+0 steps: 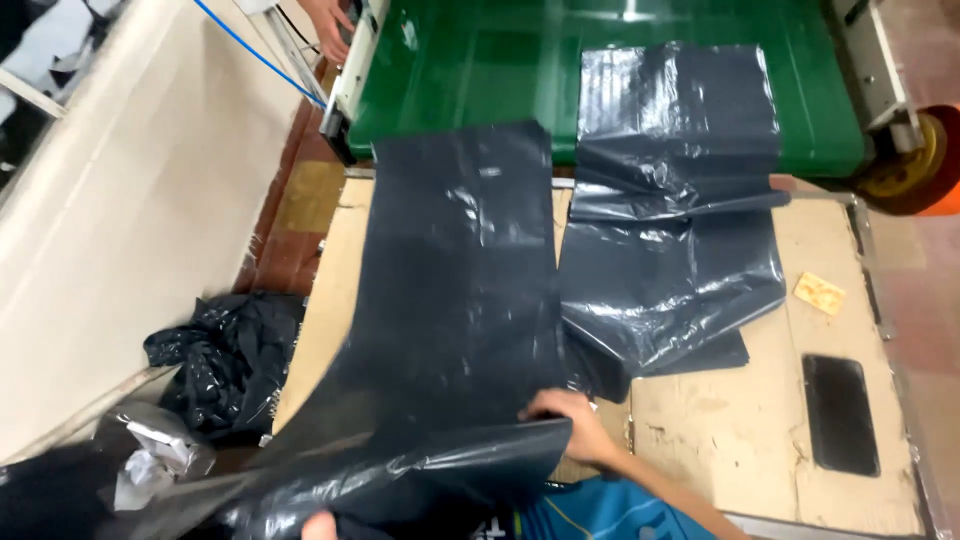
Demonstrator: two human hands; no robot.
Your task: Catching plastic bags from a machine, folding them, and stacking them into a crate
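right hand (570, 420) on black bag (450, 300), folded bags (670, 250) beside, phone (840, 413) near

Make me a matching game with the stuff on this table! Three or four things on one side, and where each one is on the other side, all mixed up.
Things:
1. Flat black phone
2. Crumpled black plastic heap
3. Small yellow cracker-like piece
4. Long black bag

Places:
A. Beside the table, down on the left
B. Under the right hand at its near end
C. On the table's right side, closest to the person
D. On the table's right side, farther back

Pairs: 1-C, 2-A, 3-D, 4-B
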